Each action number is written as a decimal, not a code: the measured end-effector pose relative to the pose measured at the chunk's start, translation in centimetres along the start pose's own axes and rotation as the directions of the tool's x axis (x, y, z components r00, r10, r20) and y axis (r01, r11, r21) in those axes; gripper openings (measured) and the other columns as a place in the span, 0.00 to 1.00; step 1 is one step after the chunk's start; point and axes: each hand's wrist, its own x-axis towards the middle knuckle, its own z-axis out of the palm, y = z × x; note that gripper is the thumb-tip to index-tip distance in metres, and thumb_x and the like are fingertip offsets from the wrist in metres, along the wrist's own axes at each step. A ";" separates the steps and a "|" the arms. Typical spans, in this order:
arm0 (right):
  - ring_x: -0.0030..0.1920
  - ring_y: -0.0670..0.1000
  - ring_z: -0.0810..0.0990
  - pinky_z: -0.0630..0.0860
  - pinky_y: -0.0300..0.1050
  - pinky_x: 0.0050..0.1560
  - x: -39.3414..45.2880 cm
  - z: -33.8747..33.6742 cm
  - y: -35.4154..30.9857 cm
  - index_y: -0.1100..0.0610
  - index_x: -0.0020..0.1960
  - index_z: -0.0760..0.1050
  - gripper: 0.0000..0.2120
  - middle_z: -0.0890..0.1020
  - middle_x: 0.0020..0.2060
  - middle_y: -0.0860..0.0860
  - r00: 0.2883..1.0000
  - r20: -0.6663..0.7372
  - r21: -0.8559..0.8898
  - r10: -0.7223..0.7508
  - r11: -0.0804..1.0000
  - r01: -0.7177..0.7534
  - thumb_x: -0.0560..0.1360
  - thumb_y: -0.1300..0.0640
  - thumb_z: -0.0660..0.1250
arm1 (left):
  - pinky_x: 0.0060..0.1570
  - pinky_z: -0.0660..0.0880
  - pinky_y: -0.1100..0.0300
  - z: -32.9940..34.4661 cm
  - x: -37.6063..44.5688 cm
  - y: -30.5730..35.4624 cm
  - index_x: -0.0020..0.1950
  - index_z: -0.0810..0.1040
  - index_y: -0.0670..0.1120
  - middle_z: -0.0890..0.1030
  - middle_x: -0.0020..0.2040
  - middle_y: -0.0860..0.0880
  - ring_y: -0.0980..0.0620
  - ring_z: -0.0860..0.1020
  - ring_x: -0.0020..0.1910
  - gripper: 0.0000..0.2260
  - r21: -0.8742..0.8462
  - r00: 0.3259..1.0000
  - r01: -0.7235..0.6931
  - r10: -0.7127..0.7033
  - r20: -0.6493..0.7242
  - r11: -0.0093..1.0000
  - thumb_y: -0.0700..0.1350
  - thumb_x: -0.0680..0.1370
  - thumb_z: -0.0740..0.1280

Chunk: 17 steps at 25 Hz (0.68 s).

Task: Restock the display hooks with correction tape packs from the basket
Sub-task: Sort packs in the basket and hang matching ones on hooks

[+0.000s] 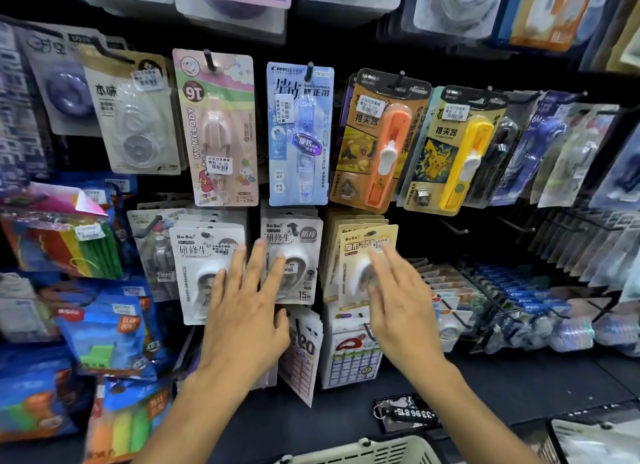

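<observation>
Now both hands, left hand [242,311] and right hand [398,311], are pressing hung correction tape packs [292,259], fingers [258,256] wide, holding nothing; shoving risks unhooking the packs above the basket [367,451].

correction tape packs [207,273]: glossy plastic blisters, card backs; basket [374,451]: matt plastic; hooks [209,60]: dark metal

A dark display wall [363,53] with peg hooks is carrying rows of carded stationery packs. Three stacks of correction tape packs [204,256] are hanging side by side on its middle hooks, while a dark shelf [519,377] below is bearing a black key tag [408,413]
</observation>
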 end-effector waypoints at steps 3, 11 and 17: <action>0.81 0.58 0.43 0.56 0.60 0.77 0.9 1.6 1.1 0.51 0.82 0.52 0.29 0.45 0.82 0.46 0.956 0.262 -0.194 -0.133 0.963 0.187 0.83 0.56 0.56 | 0.81 0.43 0.48 -0.1 0.0 -0.2 0.84 0.42 0.53 0.37 0.84 0.46 0.45 0.35 0.83 0.36 0.019 1.000 0.025 -0.025 0.005 1.000 0.53 0.81 0.59; 0.78 0.63 0.53 0.66 0.61 0.69 9.1 4.8 0.7 0.51 0.81 0.50 0.33 0.52 0.80 0.52 0.930 0.363 -0.321 -0.052 0.931 0.177 0.79 0.59 0.59 | 0.78 0.37 0.52 0.7 -0.2 -1.7 0.84 0.43 0.53 0.40 0.85 0.48 0.50 0.31 0.80 0.38 -0.016 0.999 -0.031 0.031 -0.021 0.999 0.51 0.80 0.62; 0.81 0.61 0.48 0.64 0.62 0.73 5.6 5.4 0.7 0.49 0.82 0.49 0.32 0.45 0.82 0.50 0.942 0.330 -0.243 -0.060 0.959 0.146 0.81 0.56 0.59 | 0.78 0.34 0.51 1.7 -1.9 -1.8 0.84 0.44 0.53 0.39 0.85 0.48 0.48 0.34 0.82 0.36 -0.016 1.000 -0.031 0.031 -0.001 0.999 0.50 0.81 0.60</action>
